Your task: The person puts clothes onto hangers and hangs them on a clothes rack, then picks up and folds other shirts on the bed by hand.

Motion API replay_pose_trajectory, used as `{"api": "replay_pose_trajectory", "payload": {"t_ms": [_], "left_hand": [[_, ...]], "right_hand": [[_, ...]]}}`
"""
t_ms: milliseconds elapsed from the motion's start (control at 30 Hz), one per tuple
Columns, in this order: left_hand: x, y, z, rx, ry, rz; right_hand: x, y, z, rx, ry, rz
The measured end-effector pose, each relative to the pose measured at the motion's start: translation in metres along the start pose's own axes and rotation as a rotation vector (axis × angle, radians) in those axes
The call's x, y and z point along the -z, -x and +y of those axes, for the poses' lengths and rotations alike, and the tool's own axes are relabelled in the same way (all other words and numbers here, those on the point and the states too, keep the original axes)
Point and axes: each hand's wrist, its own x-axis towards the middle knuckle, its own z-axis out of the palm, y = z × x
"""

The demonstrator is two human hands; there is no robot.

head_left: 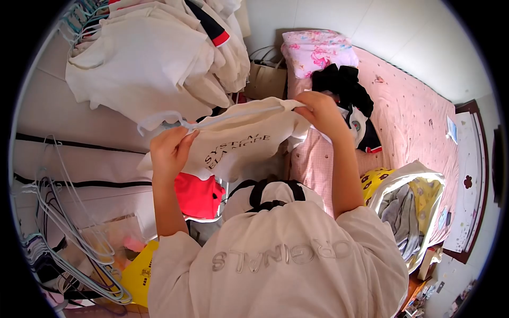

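Note:
A white shirt (249, 151) with dark lettering on its front is stretched between my two hands. Along its upper edge runs a pale clothes hanger (233, 117), whose hook sticks out to the left. My left hand (170, 146) is closed, pinching the cloth close to the hook; whether it also grips the hanger is hard to make out. At the other end, my right hand (318, 110) is closed on a corner of the shirt, with the hanger's end close to its fingers. The lower part of the shirt hangs loose.
Light garments (143, 58) hang on a rack at upper left. Several bare hangers (69, 233) hang at lower left. Right of me are a pink bed (413, 106), a dark clothes pile (347, 93) and a white-rimmed basket (437, 183) with grey cloth. Red fabric (197, 196) lies below the shirt.

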Motion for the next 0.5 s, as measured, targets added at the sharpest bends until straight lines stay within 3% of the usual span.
{"api": "replay_pose_trajectory", "payload": {"t_ms": [100,233,333,500], "left_hand": [[-0.003,-0.006,0.001,0.005,0.013,-0.067],[-0.014,-0.017,0.006,0.038,0.010,-0.199],[-0.002,-0.023,0.005,0.223,0.137,-0.153],[0.024,0.003,-0.063,0.245,0.149,-0.067]], "right_hand": [[-0.018,-0.006,-0.007,0.146,0.034,0.084],[-0.026,-0.025,-0.036,0.178,0.052,0.026],[-0.019,-0.035,-0.025,0.230,0.032,0.103],[0.015,-0.039,-0.007,0.040,-0.095,0.052]]}}
